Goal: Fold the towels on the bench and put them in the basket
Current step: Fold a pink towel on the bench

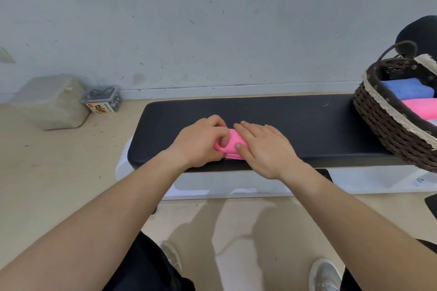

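head camera looks down, close over bench [272,113].

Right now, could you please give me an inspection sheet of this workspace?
Surface: black padded bench, mostly bare, basket at its right end.
Job's things: pink towel folded small near the front edge; wicker basket already holds a blue towel and a pink folded towel.
Clutter: clear plastic box and a pale lidded container on the floor to the left.
Hands: left hand pinches the towel's left end; right hand lies flat on it.
Cables: nothing seen.
Surroundings: scuffed pale wall, beige floor with small debris.
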Demonstrator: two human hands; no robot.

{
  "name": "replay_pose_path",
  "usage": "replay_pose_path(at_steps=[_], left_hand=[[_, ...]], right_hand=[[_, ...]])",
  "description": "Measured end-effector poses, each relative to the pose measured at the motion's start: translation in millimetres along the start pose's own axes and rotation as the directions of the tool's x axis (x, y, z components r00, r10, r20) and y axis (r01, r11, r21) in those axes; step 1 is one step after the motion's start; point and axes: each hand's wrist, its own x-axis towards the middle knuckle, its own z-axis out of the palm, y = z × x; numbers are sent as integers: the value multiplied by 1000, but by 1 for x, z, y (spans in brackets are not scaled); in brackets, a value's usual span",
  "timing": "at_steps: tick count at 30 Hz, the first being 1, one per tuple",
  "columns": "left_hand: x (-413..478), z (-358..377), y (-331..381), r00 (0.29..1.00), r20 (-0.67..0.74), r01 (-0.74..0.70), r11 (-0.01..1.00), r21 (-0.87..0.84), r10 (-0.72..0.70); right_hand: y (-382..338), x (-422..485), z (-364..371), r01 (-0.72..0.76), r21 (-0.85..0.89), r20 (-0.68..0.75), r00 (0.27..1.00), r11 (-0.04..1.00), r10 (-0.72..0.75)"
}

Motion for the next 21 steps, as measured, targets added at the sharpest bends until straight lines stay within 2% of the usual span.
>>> replay_pose_path(at_steps=[3,5,7,9,12,14,16,19,21], left_hand=[[1,-4,0,1000,9,12,998,61,-13],[7,-9,3,998,4,68,998,-10,-68],[16,-9,10,984,-93,142,981,-131,-154],[29,-2,20,943,-209,222,959,-177,-257],[49,17,33,928,-193,311,947,-78,-320],[57,31,31,932,-123,339,940,-25,-339],[60,40,26,926,-68,367,927,-70,-372],[60,47,23,925,-93,363,928,-79,-370],[59,51,23,927,-125,352,935,-34,-354]], right_hand=[[2,-4,6,5,-29,13,1000,1000,-5],[2,-6,9,20,-69,-7,1000,997,-21],[0,-6,11,24,-88,-17,1000,996,-26],[-1,-6,12,26,-94,-16,999,995,-28],[-1,-6,11,26,-71,-21,999,997,-27],[-2,-7,11,17,-25,-34,999,1000,-18],[-1,-7,9,-26,55,-45,999,998,29],[4,-7,5,-166,242,-24,984,956,177],[5,-4,2,-215,265,-5,975,940,224]])
